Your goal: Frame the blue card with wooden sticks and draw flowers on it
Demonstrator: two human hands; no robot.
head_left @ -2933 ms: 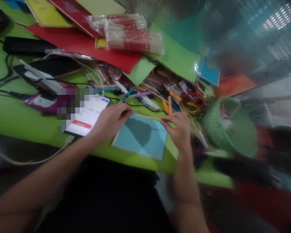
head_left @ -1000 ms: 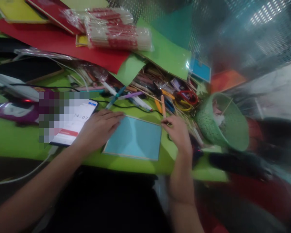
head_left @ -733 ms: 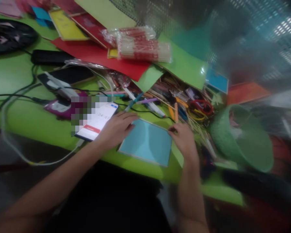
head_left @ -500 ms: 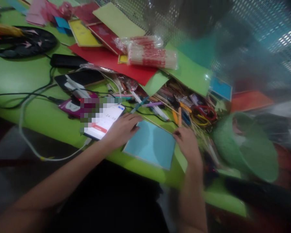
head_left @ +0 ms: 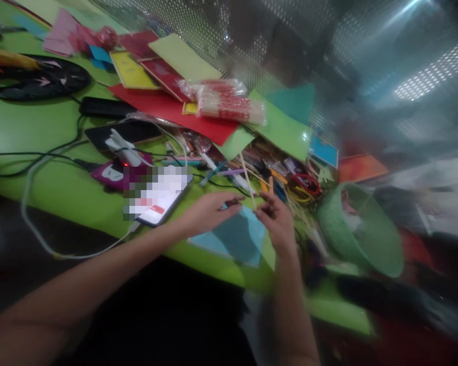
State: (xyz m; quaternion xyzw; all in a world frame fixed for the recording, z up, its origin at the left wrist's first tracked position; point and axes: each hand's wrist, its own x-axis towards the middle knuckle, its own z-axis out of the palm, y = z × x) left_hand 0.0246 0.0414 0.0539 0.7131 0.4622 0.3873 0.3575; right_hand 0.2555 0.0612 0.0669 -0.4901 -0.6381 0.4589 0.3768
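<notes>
My right hand (head_left: pixel 274 216) pinches the lower end of a thin pale wooden stick (head_left: pixel 247 178), which points up and away over the clutter. Below both hands lies a light blue card (head_left: pixel 229 236) with pale edges, flat on the green table, with a shadow across it. Just above the card's far left part is my left hand (head_left: pixel 213 209), its fingers bent and a gap showing between them and the thumb. I see nothing in it. To its left lies a phone (head_left: pixel 164 195) with a lit screen, partly pixelated.
Pens, sticks and scissors (head_left: pixel 305 183) lie in a heap beyond the card. Behind them are coloured sheets, such as a red sheet (head_left: pixel 168 112), and wrapped stick bundles (head_left: pixel 231 107). A green bowl (head_left: pixel 361 229) stands at right. A white cable (head_left: pixel 28 213) hangs over the table (head_left: pixel 26 122).
My right hand has left the card's right edge and now holds up a thin stick. My left hand has shifted right, over the card's far edge. The whole view has swung slightly.
</notes>
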